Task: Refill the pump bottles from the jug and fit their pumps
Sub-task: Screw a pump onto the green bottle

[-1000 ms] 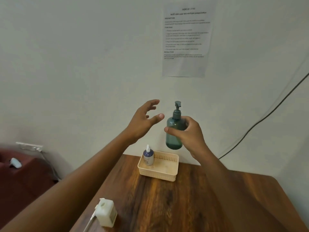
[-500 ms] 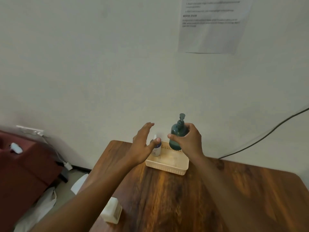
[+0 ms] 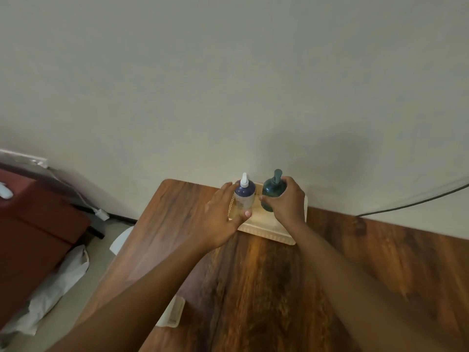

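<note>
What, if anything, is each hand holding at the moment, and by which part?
The right hand grips the green pump bottle around its body, in the basket. The left hand rests beside the blue bottle; whether it grips cannot be told.

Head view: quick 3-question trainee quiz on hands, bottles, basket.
1. True or false: the green pump bottle has its pump fitted.
2. Which hand grips the green pump bottle? A) left B) right
3. Where does the blue bottle stand?

Key
1. True.
2. B; the right hand wraps it, while the left hand rests open against the blue bottle.
3. In the cream basket, left of the green one.
</note>
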The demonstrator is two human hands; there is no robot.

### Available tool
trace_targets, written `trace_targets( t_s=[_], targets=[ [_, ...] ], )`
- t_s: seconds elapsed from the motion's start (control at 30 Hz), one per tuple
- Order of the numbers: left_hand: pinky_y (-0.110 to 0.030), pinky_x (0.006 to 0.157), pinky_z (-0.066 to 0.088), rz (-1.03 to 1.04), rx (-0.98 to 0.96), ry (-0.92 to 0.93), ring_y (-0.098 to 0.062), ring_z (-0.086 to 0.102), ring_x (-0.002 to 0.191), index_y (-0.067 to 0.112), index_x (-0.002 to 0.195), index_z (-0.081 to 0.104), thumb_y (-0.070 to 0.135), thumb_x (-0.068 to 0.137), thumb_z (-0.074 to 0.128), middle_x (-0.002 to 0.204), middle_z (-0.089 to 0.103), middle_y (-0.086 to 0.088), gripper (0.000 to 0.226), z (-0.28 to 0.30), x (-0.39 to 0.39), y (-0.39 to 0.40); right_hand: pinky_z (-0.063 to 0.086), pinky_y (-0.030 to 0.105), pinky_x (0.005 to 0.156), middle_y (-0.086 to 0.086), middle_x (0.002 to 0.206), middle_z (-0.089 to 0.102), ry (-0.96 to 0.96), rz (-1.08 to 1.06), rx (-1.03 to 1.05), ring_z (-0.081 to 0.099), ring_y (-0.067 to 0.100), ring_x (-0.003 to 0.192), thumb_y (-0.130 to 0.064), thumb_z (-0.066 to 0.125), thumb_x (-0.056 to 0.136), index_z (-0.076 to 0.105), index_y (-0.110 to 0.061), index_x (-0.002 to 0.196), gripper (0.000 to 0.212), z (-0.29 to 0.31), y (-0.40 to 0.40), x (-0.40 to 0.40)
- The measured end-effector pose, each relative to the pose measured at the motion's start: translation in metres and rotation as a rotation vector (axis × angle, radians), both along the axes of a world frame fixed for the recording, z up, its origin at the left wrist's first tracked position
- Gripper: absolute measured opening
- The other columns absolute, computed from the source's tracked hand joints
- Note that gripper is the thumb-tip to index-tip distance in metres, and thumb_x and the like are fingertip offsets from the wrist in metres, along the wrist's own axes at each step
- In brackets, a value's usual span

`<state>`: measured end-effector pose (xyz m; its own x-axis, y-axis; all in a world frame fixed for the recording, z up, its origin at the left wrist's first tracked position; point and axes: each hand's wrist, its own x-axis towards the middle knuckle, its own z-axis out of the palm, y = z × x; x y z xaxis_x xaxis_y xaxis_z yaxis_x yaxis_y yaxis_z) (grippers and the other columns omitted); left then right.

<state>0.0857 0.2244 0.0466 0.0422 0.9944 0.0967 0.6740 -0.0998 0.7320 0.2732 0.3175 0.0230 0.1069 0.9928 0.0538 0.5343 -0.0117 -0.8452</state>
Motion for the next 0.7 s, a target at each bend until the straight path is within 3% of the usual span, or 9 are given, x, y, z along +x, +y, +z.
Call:
trace_targets(
  t_s=[0.07,0.17,0.4,0.7],
  targets=[
    [-0.053,0.111,0.042,-0.010,-0.025,-0.011,-0.020,0.048,0.139,0.027,0.155,0.040,0.055,0.098,0.061,0.149,0.051,0.004,0.066,-0.009,-0.001,0.006,0.041,0.021,0.087,0.001,0.118,0.062,-0.049,-0.004,0.003,0.056,0.013,0.100,-0.020,0.096,0.064,0.062,-0.016,0.117,0.063,-0.017,0.009,-0.005],
    [-0.056,0.115,0.038,0.008,-0.054,-0.024,-0.027,0.042,0.146,0.021,0.156,0.039,0.046,0.100,0.064,0.154,0.048,-0.004,0.066,-0.020,-0.003,0.009,0.041,0.021,0.084,0.002,0.115,0.059,-0.097,-0.003,-0.002,0.059,0.019,0.102,-0.017,0.097,0.062,0.064,-0.015,0.112,0.061,-0.038,0.020,-0.011],
    [-0.054,0.119,0.035,0.049,-0.069,-0.066,-0.024,0.040,0.148,0.019,0.156,0.041,0.058,0.093,0.057,0.156,0.047,-0.003,0.075,-0.049,-0.008,0.010,0.050,0.038,0.093,0.006,0.119,0.064,-0.163,-0.024,0.016,0.058,0.028,0.108,-0.022,0.095,0.064,0.066,-0.013,0.115,0.060,-0.071,0.035,-0.023],
    [-0.056,0.118,0.035,0.036,-0.094,-0.070,-0.025,0.038,0.149,0.016,0.155,0.043,0.055,0.094,0.058,0.157,0.046,-0.004,0.073,-0.069,-0.011,0.008,0.052,0.039,0.096,0.009,0.119,0.064,-0.189,-0.024,-0.028,0.061,0.029,0.108,-0.018,0.095,0.065,0.067,-0.010,0.117,0.059,-0.088,0.050,-0.031]
  ],
)
